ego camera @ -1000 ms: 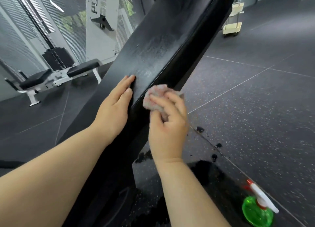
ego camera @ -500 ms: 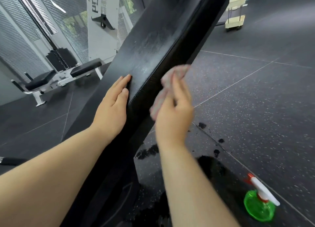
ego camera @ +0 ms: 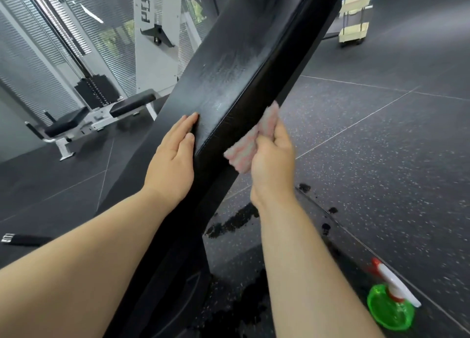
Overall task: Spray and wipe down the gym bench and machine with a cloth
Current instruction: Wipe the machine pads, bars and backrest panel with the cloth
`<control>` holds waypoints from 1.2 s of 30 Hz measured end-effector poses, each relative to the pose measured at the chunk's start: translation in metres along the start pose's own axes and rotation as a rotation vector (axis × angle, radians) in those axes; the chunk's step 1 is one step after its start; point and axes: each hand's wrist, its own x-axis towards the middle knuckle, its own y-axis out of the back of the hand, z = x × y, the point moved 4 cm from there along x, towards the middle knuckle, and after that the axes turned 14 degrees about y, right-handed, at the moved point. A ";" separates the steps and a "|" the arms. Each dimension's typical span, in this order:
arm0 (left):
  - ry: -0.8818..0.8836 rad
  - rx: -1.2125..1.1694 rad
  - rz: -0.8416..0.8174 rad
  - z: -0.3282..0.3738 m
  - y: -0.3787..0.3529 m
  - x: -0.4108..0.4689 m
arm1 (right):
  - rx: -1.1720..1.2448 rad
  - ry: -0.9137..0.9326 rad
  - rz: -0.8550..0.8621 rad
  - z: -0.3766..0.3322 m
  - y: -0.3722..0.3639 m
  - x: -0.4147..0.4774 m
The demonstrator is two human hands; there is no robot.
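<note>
Off to the left a second padded bench [ego camera: 96, 119] sits in front of a white cable machine [ego camera: 155, 32], both well apart from the work. Nearer, the left hand [ego camera: 173, 159] lies flat on the top face of the tilted black gym bench [ego camera: 241, 65], its grip apart, fingers straight and pressing on the pad. A damp sheen streaks the pad higher up. On the pad's right side the right hand [ego camera: 274, 165] has its grip clamped on a bunched pink-and-grey cloth [ego camera: 251, 142], which touches that side wall. Below it dark wet patches [ego camera: 236, 219] spread over the rubber floor [ego camera: 381, 147]. The green spray bottle [ego camera: 390, 307] stands on the floor at the lower right, well apart from either hand. The step looks like wiping the side edge. My worry is that the wadded cloth meets the pad with only a small part and leaves streaks. The film on top may also dry unwiped, or a foot may slip on the puddles or knock the bottle over.
</note>
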 end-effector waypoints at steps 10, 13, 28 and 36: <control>0.081 0.094 -0.083 -0.019 0.013 -0.019 | -0.087 0.012 0.199 0.003 0.011 -0.037; 0.140 0.131 -0.104 -0.046 0.020 -0.030 | 0.074 0.067 0.156 -0.014 0.016 0.008; 0.203 -0.179 -0.252 -0.061 0.030 -0.018 | -0.284 0.402 0.160 0.010 -0.004 -0.075; 0.317 -0.484 -0.215 -0.078 0.040 -0.013 | -0.607 0.641 -0.122 0.081 -0.047 -0.147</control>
